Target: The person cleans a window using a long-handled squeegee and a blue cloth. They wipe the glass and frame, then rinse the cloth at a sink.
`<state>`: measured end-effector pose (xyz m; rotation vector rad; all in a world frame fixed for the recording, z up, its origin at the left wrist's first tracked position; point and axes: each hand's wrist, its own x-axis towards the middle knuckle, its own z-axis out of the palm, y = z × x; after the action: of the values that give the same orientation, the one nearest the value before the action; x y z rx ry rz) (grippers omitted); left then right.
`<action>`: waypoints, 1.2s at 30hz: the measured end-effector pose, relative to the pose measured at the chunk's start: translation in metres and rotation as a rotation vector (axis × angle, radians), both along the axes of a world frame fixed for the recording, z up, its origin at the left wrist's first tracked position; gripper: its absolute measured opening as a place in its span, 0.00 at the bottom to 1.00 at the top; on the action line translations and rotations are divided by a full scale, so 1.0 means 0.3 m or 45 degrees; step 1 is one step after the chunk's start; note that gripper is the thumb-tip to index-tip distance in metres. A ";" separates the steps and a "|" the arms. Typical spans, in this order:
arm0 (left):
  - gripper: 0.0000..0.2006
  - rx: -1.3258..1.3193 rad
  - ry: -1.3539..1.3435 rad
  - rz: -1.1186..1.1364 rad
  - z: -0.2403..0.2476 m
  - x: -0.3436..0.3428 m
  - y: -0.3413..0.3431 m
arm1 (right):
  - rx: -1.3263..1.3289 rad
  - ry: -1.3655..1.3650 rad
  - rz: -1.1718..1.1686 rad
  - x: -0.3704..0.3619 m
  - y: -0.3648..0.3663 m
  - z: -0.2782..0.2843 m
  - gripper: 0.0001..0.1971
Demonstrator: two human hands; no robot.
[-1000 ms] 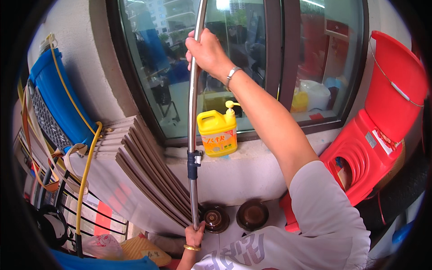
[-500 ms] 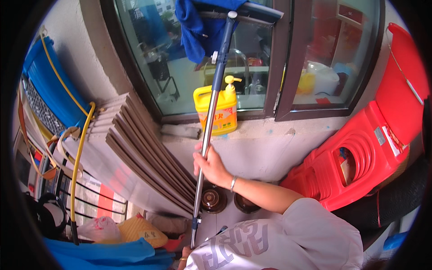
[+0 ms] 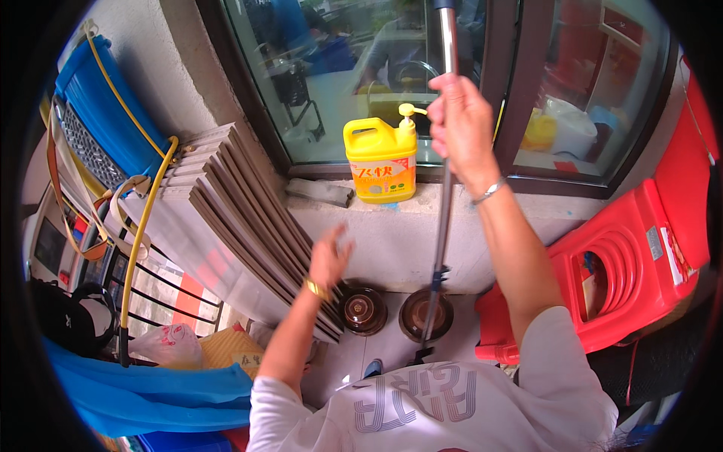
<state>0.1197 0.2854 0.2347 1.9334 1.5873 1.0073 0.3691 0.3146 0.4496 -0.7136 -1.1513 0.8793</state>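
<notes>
My right hand (image 3: 465, 124) is wrapped round the metal pole of a long-handled window squeegee (image 3: 443, 218). The pole stands nearly upright in front of the window; its head is cut off above the picture, and its lower end hangs over the floor near my shirt. My left hand (image 3: 331, 260), a little blurred, is off the pole with its fingers apart, in front of the stacked grey-brown panels. A yellow pump jug (image 3: 382, 162) stands on the sill, left of the pole, against the window glass (image 3: 316, 98).
A grey block (image 3: 320, 191) lies on the sill. Two brown lidded pots (image 3: 363, 310) sit on the floor below. Grey-brown folded panels (image 3: 248, 218) lean at left, near a blue tub (image 3: 113, 105) and a yellow hooked rod (image 3: 134, 264). A red plastic chair (image 3: 602, 279) is at right.
The pole has moved up and right, taking the squeegee head and blue cloth out of view. My right hand rose with it. My left hand let go of the pole's lower end and lifted forward.
</notes>
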 end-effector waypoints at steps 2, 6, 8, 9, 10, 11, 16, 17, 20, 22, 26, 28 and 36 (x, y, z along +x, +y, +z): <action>0.20 0.546 -0.004 0.014 0.128 0.012 0.207 | -0.040 -0.076 -0.060 0.048 -0.026 0.003 0.16; 0.27 0.808 0.197 0.101 0.366 0.144 0.455 | -0.116 -0.113 -0.208 0.112 -0.033 -0.081 0.17; 0.28 0.581 0.255 -0.009 0.420 0.173 0.525 | -0.171 -0.090 -0.217 0.108 -0.006 -0.112 0.17; 0.29 0.348 0.191 -0.060 0.409 0.163 0.577 | -0.179 -0.150 -0.296 0.095 0.002 -0.120 0.16; 0.27 0.464 0.233 -0.098 0.402 0.183 0.592 | -0.211 -0.170 -0.317 0.117 0.026 -0.142 0.15; 0.23 0.306 0.279 -0.094 0.441 0.225 0.574 | -0.241 -0.197 -0.382 0.136 0.034 -0.157 0.15; 0.19 0.366 0.001 -0.218 0.404 0.177 0.519 | -0.289 -0.330 -0.502 0.160 0.056 -0.296 0.14; 0.19 0.470 0.041 -0.252 0.408 0.165 0.493 | -0.274 -0.362 -0.522 0.167 0.050 -0.331 0.14; 0.18 0.704 0.159 -0.349 0.562 0.096 0.424 | -0.330 -0.382 -0.586 0.166 0.046 -0.405 0.14; 0.18 0.735 0.170 -0.415 0.742 0.024 0.364 | -0.296 -0.378 -0.600 0.189 0.050 -0.444 0.14; 0.17 0.626 0.130 -0.294 1.090 -0.240 0.327 | -0.303 -0.365 -0.581 0.194 0.044 -0.440 0.13; 0.19 0.647 -0.012 -0.273 1.211 -0.411 0.302 | -0.295 -0.326 -0.533 0.187 0.046 -0.445 0.13; 0.18 0.652 0.213 -0.169 1.377 -0.886 0.256 | -0.363 -0.242 -0.478 0.162 0.053 -0.457 0.13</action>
<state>-0.1462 0.3622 0.6476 2.4819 1.3486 1.3201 0.4176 0.3306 0.3125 -1.2251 -1.0200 0.6705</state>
